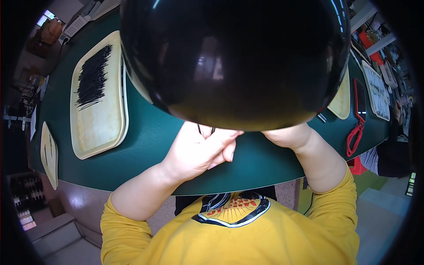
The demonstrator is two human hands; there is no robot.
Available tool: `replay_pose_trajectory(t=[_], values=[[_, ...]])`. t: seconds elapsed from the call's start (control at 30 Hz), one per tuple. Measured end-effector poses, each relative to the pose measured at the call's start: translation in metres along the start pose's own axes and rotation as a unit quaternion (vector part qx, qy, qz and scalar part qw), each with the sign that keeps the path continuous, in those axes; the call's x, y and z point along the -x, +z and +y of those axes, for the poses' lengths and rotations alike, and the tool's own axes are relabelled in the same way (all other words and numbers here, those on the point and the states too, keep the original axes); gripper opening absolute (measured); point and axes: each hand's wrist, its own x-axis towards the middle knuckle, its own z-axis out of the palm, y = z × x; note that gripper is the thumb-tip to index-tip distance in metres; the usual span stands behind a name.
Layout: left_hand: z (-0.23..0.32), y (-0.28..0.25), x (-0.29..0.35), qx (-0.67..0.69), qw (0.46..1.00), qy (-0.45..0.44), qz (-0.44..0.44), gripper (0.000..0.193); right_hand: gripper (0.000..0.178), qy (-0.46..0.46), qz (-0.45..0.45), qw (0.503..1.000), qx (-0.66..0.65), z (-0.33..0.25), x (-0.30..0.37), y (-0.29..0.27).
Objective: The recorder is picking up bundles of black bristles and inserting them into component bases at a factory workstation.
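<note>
Near the front of the green table, my left hand (203, 148) is closed with its fingers curled in. Thin black strips (206, 130) show between its thumb and fingers, partly covered by a large glossy black dome (238, 62). My right hand (289, 136) reaches under the dome's lower edge; its fingers are hidden, and so is anything they hold. To the left, a cream tray (99, 137) carries a dense pile of thin black strips (93, 78), laid roughly side by side. The dome covers the table's middle and whatever lies beneath it.
A smaller cream tray (50, 170) with a few dark strips sits at the left edge. On the right are another cream tray (340, 99), a red-edged phone (360, 99) with a red cord (354, 139), and a tray of pale small parts (376, 95). A person (393, 152) shows at far right.
</note>
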Motion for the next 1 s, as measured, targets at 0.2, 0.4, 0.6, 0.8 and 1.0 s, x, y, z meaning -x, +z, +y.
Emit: replay_pose_trajectory(t=[0.2, 0.4, 0.6, 0.8, 1.0], values=[[0.001, -0.001, 0.001, -0.005, 1.000, 0.006, -0.001, 0.016, 0.010, -0.036, 0.118, 0.991, 0.051, 0.004, 0.000, 0.000], [0.003, -0.002, 0.001, 0.003, 1.000, 0.005, -0.005, 0.017, 0.016, 0.050, 0.043, 0.996, -0.059, 0.002, -0.002, -0.002], [0.003, -0.005, 0.001, 0.044, 0.999, -0.002, -0.010, 0.019, 0.013, 0.153, 0.071, 0.949, -0.265, 0.007, -0.003, -0.007], [0.005, -0.007, 0.003, 0.111, 0.992, -0.055, -0.020, 0.021, 0.011, 0.167, -0.040, 0.978, -0.119, -0.015, -0.009, -0.006], [0.002, -0.004, -0.002, -0.027, 1.000, -0.011, 0.012, 0.015, 0.006, -0.016, 0.029, 0.999, -0.033, 0.007, -0.001, 0.000]])
